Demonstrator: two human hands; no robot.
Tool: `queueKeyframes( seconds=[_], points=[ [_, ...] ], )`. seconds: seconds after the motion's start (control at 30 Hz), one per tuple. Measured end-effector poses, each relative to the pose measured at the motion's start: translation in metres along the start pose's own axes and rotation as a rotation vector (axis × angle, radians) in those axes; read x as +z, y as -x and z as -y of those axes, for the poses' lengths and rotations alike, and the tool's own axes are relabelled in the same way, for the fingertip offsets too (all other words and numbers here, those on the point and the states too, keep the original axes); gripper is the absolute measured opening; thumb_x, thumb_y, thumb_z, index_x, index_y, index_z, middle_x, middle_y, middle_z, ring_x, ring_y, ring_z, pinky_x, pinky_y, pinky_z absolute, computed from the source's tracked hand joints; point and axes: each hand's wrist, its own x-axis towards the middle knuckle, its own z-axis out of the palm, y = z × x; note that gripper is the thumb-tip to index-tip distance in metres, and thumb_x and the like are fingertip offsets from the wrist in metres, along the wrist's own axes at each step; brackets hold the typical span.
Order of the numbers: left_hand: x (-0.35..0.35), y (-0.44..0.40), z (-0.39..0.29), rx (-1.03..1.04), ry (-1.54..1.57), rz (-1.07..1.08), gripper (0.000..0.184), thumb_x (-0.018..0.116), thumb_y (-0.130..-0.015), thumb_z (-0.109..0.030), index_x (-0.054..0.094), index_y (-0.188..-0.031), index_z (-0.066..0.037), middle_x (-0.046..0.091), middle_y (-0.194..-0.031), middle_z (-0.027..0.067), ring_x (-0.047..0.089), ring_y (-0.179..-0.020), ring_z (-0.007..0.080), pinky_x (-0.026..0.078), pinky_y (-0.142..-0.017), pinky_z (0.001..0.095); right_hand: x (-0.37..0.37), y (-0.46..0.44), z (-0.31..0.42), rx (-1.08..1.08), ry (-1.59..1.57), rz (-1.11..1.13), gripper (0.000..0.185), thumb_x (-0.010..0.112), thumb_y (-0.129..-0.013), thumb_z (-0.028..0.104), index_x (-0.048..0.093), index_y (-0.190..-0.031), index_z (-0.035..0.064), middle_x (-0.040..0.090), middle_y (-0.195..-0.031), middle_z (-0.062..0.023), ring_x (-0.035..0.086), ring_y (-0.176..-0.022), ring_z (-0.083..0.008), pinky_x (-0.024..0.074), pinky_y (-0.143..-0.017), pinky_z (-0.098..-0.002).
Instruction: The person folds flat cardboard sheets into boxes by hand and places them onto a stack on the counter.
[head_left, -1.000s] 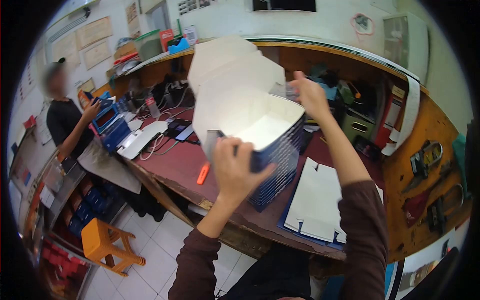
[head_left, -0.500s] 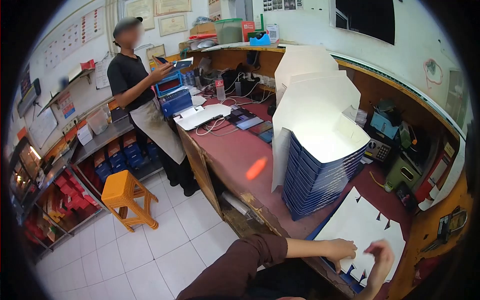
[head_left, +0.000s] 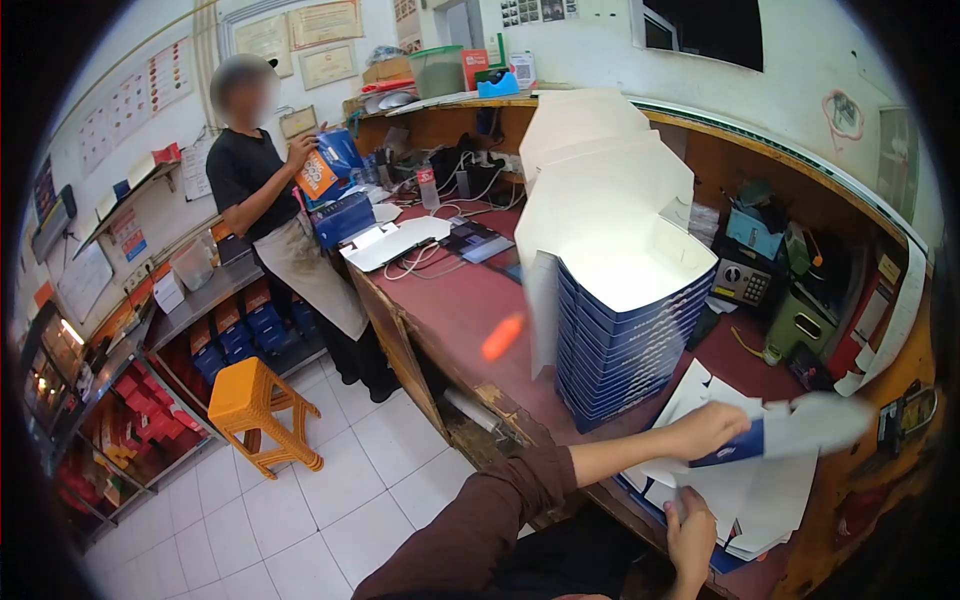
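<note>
Above a pile of flat white cardboard box blanks (head_left: 790, 490), a blue-and-white box blank (head_left: 735, 445) is lifted and partly folded, its far part smeared by motion. My left hand (head_left: 712, 430), slightly blurred, is closed on its blue panel. My right hand (head_left: 690, 530), closer to the table's front edge, has thumb and fingers closed round a white part of the same blank. Just beyond my hands stands a tall stack of nested blue boxes (head_left: 625, 350), white inside, their lids raised.
Across the counter (head_left: 450, 310), a co-worker (head_left: 255, 190) holds a blue-and-orange box (head_left: 325, 170). A yellow stool (head_left: 260, 410) stands on the tiled floor. A small safe (head_left: 742, 282) and a green box (head_left: 800, 335) sit at the right. A bottle (head_left: 428, 187) stands near cables.
My hands have gone from lying over the flat blank to lifting and bending it, showing its blue side. The co-worker has raised and turned a blue-and-orange box.
</note>
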Motion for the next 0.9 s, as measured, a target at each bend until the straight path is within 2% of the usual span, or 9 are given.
queueKeyframes(
  seconds=[0.1,0.17,0.2,0.3,0.43,0.5,0.63,0.83,0.9],
  points=[
    [0.005,0.008,-0.035,0.073,0.362,-0.269,0.029,0.041,-0.092,-0.024,0.047,-0.077,0.000,0.042,-0.068,-0.0005,0.037,-0.067,0.0081,0.036,-0.062,0.0266,-0.007,-0.003,0.000,0.180,-0.413,0.053,0.029,0.048,-0.086,0.018,0.052,-0.102,-0.0055,0.057,-0.103,-0.0172,0.056,-0.090,-0.0337,0.0448,-0.078,-0.0375],
    [0.031,0.016,-0.033,-0.039,0.460,-0.366,0.026,0.042,-0.092,-0.027,0.051,-0.092,-0.002,0.051,-0.078,-0.0006,0.046,-0.073,0.0064,0.040,-0.066,0.0211,0.030,0.012,-0.036,0.316,-1.201,-0.259,0.031,0.045,-0.088,0.025,0.051,-0.108,0.0014,0.058,-0.097,-0.0112,0.059,-0.083,-0.0264,0.0470,-0.071,-0.0375],
    [0.028,0.021,-0.043,-0.235,0.631,-0.218,0.026,0.045,-0.091,-0.025,0.050,-0.102,-0.002,0.055,-0.085,0.0020,0.052,-0.075,0.0072,0.045,-0.062,0.0206,0.012,0.017,-0.021,0.342,-1.418,-0.359,0.029,0.044,-0.089,0.024,0.050,-0.107,0.0030,0.057,-0.099,-0.0097,0.058,-0.080,-0.0248,0.0475,-0.066,-0.0339],
    [0.035,0.022,-0.045,-0.020,0.879,-0.126,0.029,0.052,-0.087,-0.011,0.046,-0.113,-0.001,0.057,-0.095,0.0060,0.057,-0.074,0.0115,0.051,-0.058,0.0248,-0.029,0.015,-0.010,0.438,-1.944,-0.638,0.024,0.040,-0.092,0.022,0.050,-0.103,0.0033,0.055,-0.096,-0.0080,0.057,-0.072,-0.0164,0.0453,-0.053,-0.0224],
    [0.035,0.018,-0.046,0.016,0.596,0.003,0.032,0.058,-0.081,-0.004,0.048,-0.110,0.004,0.058,-0.099,0.0105,0.059,-0.081,0.0167,0.054,-0.064,0.0293,-0.071,0.042,-0.027,0.248,-1.951,-0.682,0.020,0.039,-0.092,0.016,0.049,-0.103,0.0024,0.054,-0.090,-0.0062,0.053,-0.067,-0.0089,0.0421,-0.050,-0.0176],
    [0.046,0.023,-0.055,-0.006,0.620,0.014,0.034,0.058,-0.081,-0.003,0.045,-0.112,0.004,0.058,-0.099,0.0112,0.059,-0.083,0.0175,0.054,-0.066,0.0303,-0.071,0.036,-0.016,0.121,-1.205,-1.091,0.016,0.041,-0.091,0.010,0.047,-0.104,0.0020,0.054,-0.089,-0.0045,0.048,-0.062,-0.0033,0.0404,-0.049,-0.0158],
    [0.075,0.035,-0.065,0.145,0.809,-0.103,0.040,0.056,-0.083,-0.003,0.037,-0.117,0.006,0.057,-0.098,0.0133,0.058,-0.086,0.0194,0.052,-0.072,0.0325,-0.061,0.027,-0.008,-0.128,-0.976,-1.515,0.029,0.058,-0.081,0.011,0.045,-0.104,-0.0019,0.055,-0.093,-0.0092,0.055,-0.083,-0.0142,0.0452,-0.075,-0.0259],
    [0.068,0.038,-0.064,0.212,0.679,-0.198,0.032,0.056,-0.082,-0.001,0.038,-0.108,0.005,0.056,-0.099,0.0145,0.060,-0.083,0.0208,0.051,-0.073,0.0320,-0.079,0.045,-0.006,-0.011,-1.346,-1.098,0.051,0.062,-0.077,0.028,0.041,-0.112,-0.0022,0.052,-0.102,-0.0092,0.052,-0.094,-0.0176,0.0446,-0.083,-0.0301],
    [0.064,0.038,-0.069,0.198,0.779,-0.181,0.032,0.056,-0.082,0.000,0.038,-0.108,0.004,0.056,-0.098,0.0141,0.059,-0.084,0.0205,0.050,-0.073,0.0325,-0.086,0.052,-0.004,-0.094,-1.606,-0.836,0.054,0.062,-0.078,0.029,0.040,-0.115,-0.0030,0.053,-0.099,-0.0091,0.054,-0.091,-0.0170,0.0514,-0.074,-0.0303]
  ],
)
